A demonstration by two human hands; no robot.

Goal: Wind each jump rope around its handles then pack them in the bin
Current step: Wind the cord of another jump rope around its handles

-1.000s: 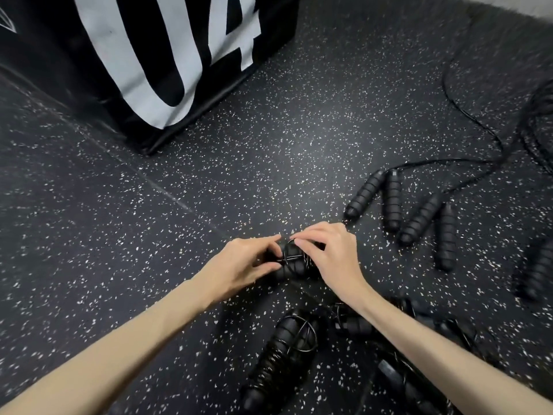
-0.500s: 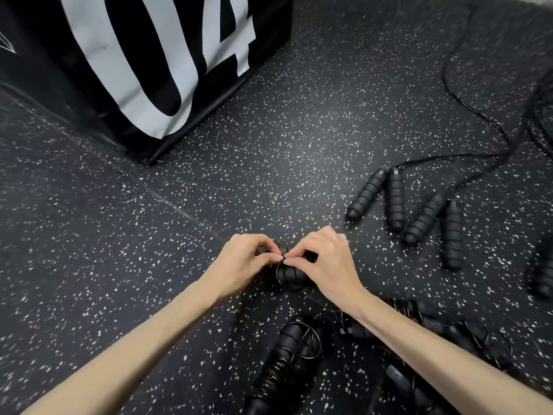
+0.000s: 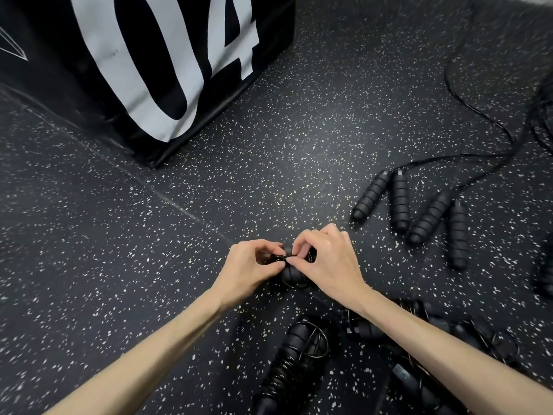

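Note:
My left hand (image 3: 248,265) and my right hand (image 3: 329,262) meet over a black jump rope bundle (image 3: 291,274) held above the speckled floor. Both pinch its thin cord at the top of the paired handles; most of the bundle is hidden behind my fingers. A wound black rope (image 3: 294,363) lies on the floor just below my hands. More wound bundles (image 3: 466,333) lie under my right forearm. Several unwound black handles (image 3: 401,202) lie to the right, their cords (image 3: 478,115) trailing away. No bin shows.
A large black box with a white "04" (image 3: 167,64) stands at the upper left. A floor seam (image 3: 179,205) runs diagonally toward my hands. Another black handle (image 3: 543,274) sits at the right edge.
The cord loop that stood open between my fingers a second ago is now pulled in tight against the handles. Both hands stay pinched together on the bundle, almost in the same place.

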